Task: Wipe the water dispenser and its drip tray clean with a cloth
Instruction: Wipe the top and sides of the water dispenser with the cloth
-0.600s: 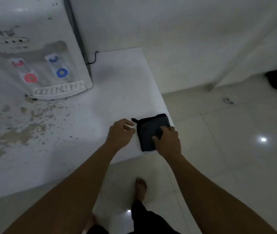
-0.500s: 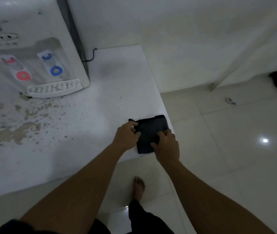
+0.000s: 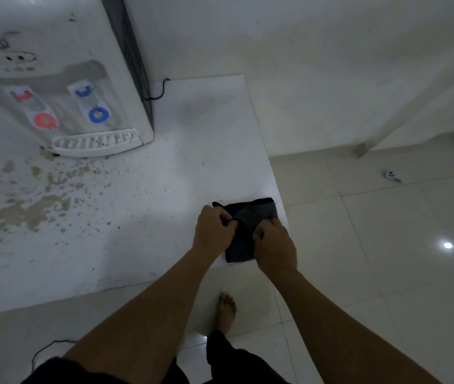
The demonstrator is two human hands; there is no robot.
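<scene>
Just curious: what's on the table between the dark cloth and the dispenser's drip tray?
Head view: only bare tabletop with small dark specks between cloth and drip tray.

No text, brand or number can be read. The water dispenser [image 3: 54,65] bears a dark, blurred mark at its upper left, too smeared to make out. Above its taps sit two stickers, one with red shapes [image 3: 30,106] and one with blue shapes [image 3: 90,102]; any lettering on them is too small to read.
</scene>
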